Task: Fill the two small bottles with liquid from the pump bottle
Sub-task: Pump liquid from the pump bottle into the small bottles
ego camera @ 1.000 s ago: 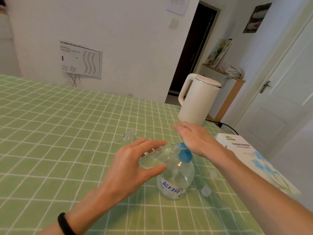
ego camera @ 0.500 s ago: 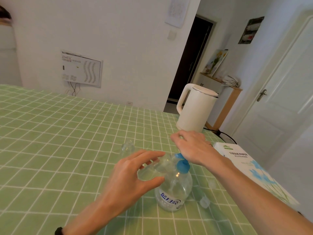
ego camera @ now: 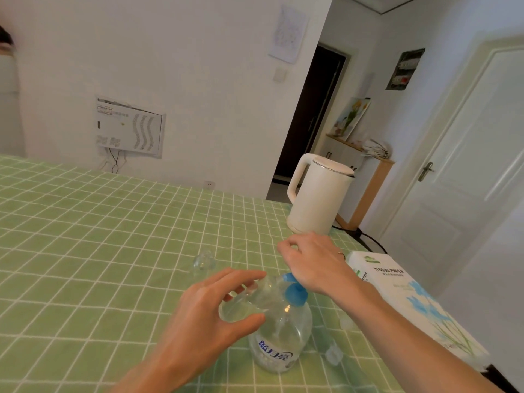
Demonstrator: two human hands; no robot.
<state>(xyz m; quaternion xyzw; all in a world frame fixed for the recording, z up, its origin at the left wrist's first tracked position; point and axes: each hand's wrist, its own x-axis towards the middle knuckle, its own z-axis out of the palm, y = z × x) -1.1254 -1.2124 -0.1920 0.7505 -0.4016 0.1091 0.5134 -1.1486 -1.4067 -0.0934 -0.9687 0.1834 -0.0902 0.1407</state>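
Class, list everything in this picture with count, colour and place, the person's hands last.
tablecloth: one, green checked, covers the table
pump bottle: one, clear with a blue pump, near centre
held small bottle: one, clear, at the pump's spout
spare small bottle: one, clear, on the cloth beyond the hands
kettle: one, white, far right of the table
tissue box: one, white and blue, right edge
left hand: one, grips the held small bottle
right hand: one, rests on the blue pump

White kettle (ego camera: pixel 317 199), tissue box (ego camera: pixel 397 290) on green checked tablecloth (ego camera: pixel 85 236).
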